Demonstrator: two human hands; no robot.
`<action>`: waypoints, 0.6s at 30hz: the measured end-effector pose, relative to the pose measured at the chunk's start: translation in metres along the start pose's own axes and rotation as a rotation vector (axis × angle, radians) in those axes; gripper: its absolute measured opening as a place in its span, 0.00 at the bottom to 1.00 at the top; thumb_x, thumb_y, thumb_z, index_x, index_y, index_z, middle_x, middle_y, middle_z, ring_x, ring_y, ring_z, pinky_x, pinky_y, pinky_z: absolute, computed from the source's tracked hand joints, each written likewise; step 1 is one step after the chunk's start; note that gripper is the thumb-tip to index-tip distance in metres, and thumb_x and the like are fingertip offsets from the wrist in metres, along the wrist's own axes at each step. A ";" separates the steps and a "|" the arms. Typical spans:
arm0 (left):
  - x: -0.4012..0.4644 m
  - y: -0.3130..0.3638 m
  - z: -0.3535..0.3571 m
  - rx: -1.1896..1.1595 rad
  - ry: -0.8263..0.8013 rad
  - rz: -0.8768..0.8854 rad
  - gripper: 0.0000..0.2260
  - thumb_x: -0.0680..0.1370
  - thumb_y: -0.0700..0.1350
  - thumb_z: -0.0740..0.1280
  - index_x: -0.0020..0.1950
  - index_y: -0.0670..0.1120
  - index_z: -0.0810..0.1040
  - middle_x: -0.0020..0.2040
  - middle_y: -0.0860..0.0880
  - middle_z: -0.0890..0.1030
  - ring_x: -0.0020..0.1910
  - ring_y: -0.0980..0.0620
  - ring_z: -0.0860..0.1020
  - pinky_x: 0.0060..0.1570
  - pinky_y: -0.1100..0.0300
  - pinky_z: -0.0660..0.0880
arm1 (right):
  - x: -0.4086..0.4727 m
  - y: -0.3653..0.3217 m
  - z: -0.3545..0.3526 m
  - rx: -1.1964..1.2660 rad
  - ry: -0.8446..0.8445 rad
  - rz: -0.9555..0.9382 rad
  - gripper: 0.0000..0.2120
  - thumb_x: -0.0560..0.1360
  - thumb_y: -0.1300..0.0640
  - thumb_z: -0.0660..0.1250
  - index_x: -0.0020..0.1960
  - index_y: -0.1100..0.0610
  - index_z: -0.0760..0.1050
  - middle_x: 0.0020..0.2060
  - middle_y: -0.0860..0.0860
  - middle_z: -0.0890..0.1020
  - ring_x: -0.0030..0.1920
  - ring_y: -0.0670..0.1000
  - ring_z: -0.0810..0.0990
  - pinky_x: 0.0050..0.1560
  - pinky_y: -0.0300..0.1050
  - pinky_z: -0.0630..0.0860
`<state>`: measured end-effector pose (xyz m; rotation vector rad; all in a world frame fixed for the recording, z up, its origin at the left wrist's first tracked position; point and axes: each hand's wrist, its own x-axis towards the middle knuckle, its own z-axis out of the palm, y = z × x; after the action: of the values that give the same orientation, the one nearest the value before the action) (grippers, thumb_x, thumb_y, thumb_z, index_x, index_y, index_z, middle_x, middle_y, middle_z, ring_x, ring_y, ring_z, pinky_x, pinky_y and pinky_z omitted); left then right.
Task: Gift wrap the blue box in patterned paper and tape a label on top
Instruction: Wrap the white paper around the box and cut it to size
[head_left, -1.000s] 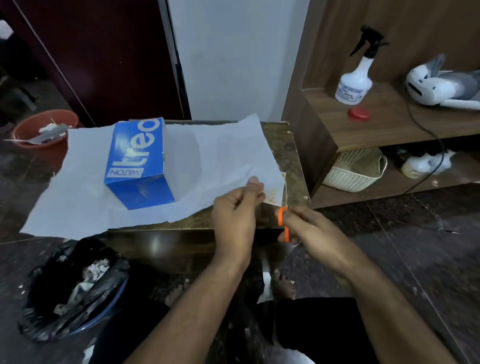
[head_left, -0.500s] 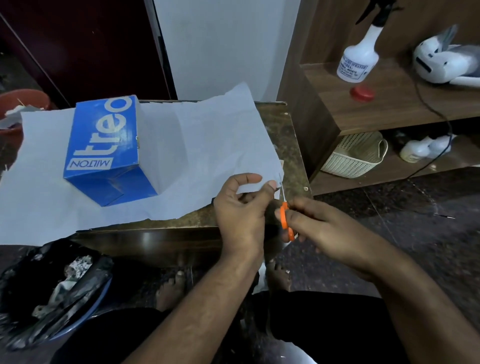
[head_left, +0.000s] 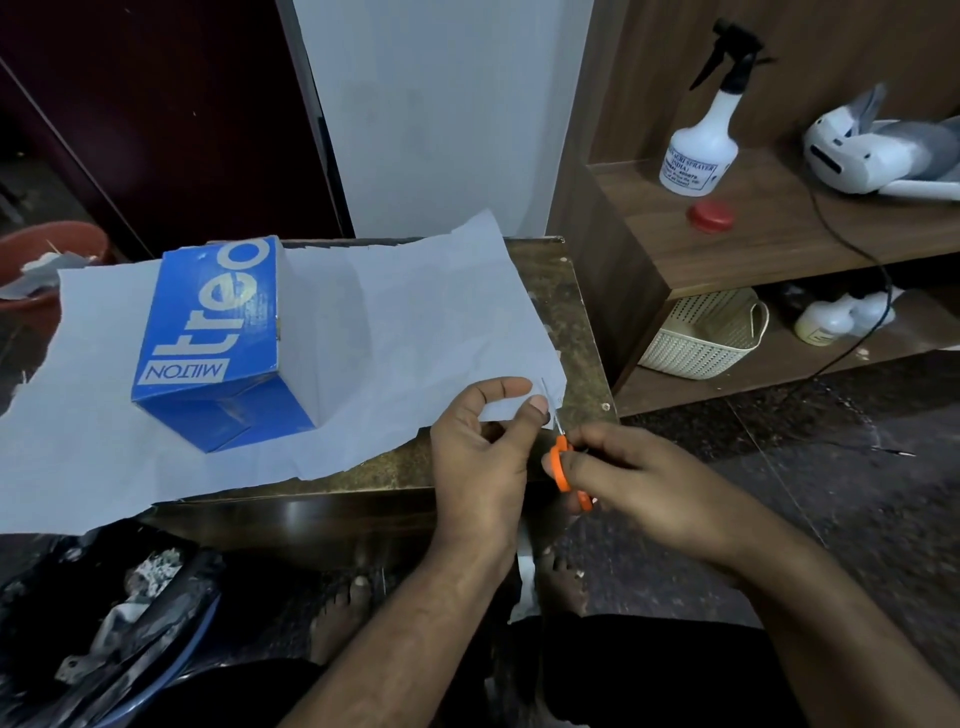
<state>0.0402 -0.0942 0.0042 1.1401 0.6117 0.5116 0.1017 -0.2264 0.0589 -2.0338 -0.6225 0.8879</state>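
1. Left hand (head_left: 480, 457): at the near right corner of the desk, thumb and forefinger pinching the near right corner of the paper sheet (head_left: 415, 343); the other fingers curled under
2. Right hand (head_left: 639, 483): just right of the left hand, closed around the orange handles of a small pair of scissors (head_left: 563, 457); the thin metal blades point up and away, meeting the paper edge beside the left thumb; whether the blades are parted cannot be told
3. Paper sheet: pale, plain side up, spread flat over most of the desk; its left part overhangs the desk's left edge, its near edge is ragged
4. Blue box (head_left: 218, 338): stands on the left half of the sheet, well apart from both hands, unwrapped; white lettering "treo" and "MILTON" on top, reading upside down from this view
5. Desk (head_left: 566, 322): dark, mottled top, bare strip showing along its right and near sides
6. Black-lined bin (head_left: 104, 623): on the floor at lower left, scraps inside
7. Reddish tub (head_left: 31, 249): far left, behind the sheet
8. Wooden shelf (head_left: 779, 234): right of the desk; white spray bottle (head_left: 698, 150) and red cap (head_left: 710, 216) on its upper level, cream woven basket (head_left: 706, 332) on the lower one
9. Bare feet (head_left: 343, 618): on the floor below the desk
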 end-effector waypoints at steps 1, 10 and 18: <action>0.000 0.000 0.000 0.006 -0.003 -0.006 0.06 0.77 0.38 0.75 0.52 0.47 0.83 0.37 0.38 0.84 0.34 0.46 0.81 0.41 0.50 0.81 | 0.000 0.000 -0.001 0.015 0.002 0.004 0.19 0.69 0.33 0.66 0.48 0.46 0.81 0.40 0.50 0.86 0.45 0.50 0.84 0.56 0.60 0.77; 0.003 0.002 -0.004 0.021 -0.028 -0.028 0.07 0.77 0.39 0.76 0.49 0.51 0.85 0.48 0.38 0.86 0.43 0.40 0.85 0.46 0.49 0.83 | -0.004 -0.006 -0.007 0.052 -0.011 -0.001 0.11 0.79 0.45 0.69 0.47 0.52 0.83 0.40 0.54 0.86 0.43 0.49 0.84 0.48 0.48 0.77; 0.000 0.005 -0.004 0.010 -0.061 -0.042 0.07 0.77 0.39 0.76 0.51 0.49 0.84 0.45 0.37 0.86 0.40 0.43 0.85 0.45 0.50 0.82 | -0.003 -0.005 -0.004 0.082 0.011 0.008 0.08 0.81 0.51 0.67 0.47 0.53 0.83 0.41 0.56 0.86 0.44 0.51 0.85 0.48 0.42 0.75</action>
<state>0.0375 -0.0896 0.0080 1.1464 0.5842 0.4368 0.1026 -0.2277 0.0665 -1.9672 -0.5636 0.8924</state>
